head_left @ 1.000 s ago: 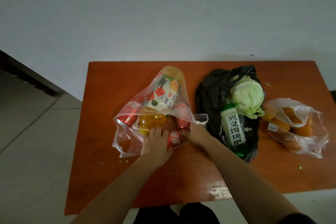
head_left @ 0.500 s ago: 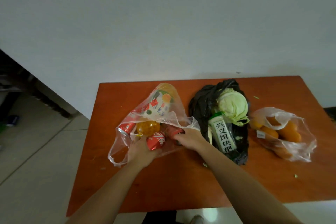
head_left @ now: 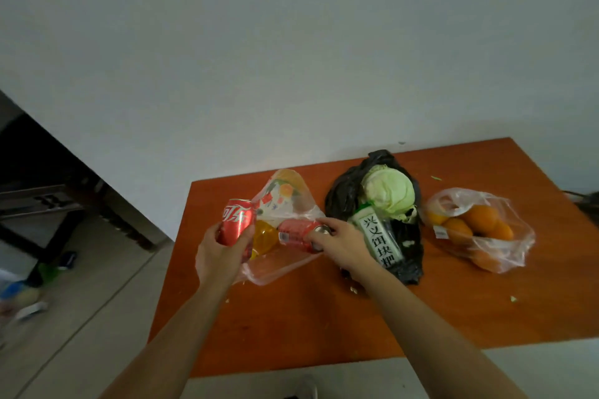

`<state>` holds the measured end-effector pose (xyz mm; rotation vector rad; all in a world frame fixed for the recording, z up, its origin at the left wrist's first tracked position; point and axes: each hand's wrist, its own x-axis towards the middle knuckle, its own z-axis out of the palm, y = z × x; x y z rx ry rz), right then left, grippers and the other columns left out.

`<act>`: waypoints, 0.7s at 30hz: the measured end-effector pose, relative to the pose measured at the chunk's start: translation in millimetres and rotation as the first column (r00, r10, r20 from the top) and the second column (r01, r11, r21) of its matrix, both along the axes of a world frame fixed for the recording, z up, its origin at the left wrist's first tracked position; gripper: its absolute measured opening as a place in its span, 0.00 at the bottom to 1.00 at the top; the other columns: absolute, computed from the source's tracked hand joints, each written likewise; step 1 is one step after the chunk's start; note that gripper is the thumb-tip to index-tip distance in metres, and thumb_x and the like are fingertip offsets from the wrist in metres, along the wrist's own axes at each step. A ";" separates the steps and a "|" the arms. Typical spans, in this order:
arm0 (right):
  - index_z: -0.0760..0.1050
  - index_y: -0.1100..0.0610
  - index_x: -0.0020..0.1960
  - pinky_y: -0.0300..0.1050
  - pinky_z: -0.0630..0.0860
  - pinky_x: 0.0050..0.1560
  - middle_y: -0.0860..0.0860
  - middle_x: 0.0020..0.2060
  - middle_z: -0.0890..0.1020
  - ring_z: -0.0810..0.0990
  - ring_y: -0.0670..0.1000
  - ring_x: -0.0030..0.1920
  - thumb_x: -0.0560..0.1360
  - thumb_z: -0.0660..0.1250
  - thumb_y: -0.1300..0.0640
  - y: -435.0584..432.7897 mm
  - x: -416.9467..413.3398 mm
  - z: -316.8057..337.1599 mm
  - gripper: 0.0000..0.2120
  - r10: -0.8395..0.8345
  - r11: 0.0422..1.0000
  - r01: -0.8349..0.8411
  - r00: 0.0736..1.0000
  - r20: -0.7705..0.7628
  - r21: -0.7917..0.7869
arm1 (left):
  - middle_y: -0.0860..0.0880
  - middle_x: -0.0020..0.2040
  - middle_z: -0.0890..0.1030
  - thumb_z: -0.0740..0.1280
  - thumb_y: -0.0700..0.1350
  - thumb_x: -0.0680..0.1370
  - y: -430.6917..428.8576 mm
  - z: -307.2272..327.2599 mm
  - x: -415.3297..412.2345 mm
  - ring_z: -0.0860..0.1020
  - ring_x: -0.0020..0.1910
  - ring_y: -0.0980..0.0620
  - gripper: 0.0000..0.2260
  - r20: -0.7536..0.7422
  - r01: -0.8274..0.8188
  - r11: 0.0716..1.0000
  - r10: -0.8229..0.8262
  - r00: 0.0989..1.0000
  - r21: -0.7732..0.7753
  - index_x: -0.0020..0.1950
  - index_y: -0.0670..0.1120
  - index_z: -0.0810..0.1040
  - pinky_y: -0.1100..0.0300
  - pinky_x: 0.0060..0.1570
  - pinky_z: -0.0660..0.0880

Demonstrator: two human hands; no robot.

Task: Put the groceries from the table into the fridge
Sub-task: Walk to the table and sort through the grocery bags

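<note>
My left hand (head_left: 217, 256) grips a red cola can (head_left: 236, 222), held upright above the table's left edge. My right hand (head_left: 344, 244) holds a second red can (head_left: 296, 234) lying on its side at the mouth of a clear plastic bag (head_left: 285, 201). An orange bottle (head_left: 264, 238) and a white carton (head_left: 278, 196) sit inside that bag. To the right, a black bag (head_left: 405, 236) holds a green cabbage (head_left: 389, 192) and a white-labelled package (head_left: 379, 238). Further right lies a clear bag of oranges (head_left: 476, 227). All rest on an orange-brown table (head_left: 324, 317).
A grey wall stands behind the table. Dark furniture (head_left: 42, 201) stands at the left on a tiled floor, with small items (head_left: 26, 298) scattered near it. Crumbs and green scraps dot the tabletop. The fridge is out of view.
My left hand has lifted a red can out of the clear bag and turned it upright. My right hand now holds another can. The camera has tilted up and left.
</note>
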<state>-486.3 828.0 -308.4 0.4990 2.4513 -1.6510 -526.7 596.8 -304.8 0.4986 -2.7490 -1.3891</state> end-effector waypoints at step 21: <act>0.73 0.55 0.72 0.42 0.83 0.49 0.52 0.55 0.83 0.85 0.50 0.52 0.74 0.74 0.57 116.3 391.5 144.7 0.27 -0.889 0.193 0.921 0.019 -0.457 -0.337 | 0.53 0.66 0.72 0.79 0.54 0.67 320.5 132.4 207.6 0.73 0.65 0.54 0.38 -0.530 0.936 0.097 -0.803 0.274 0.338 0.72 0.52 0.67 0.58 0.61 0.74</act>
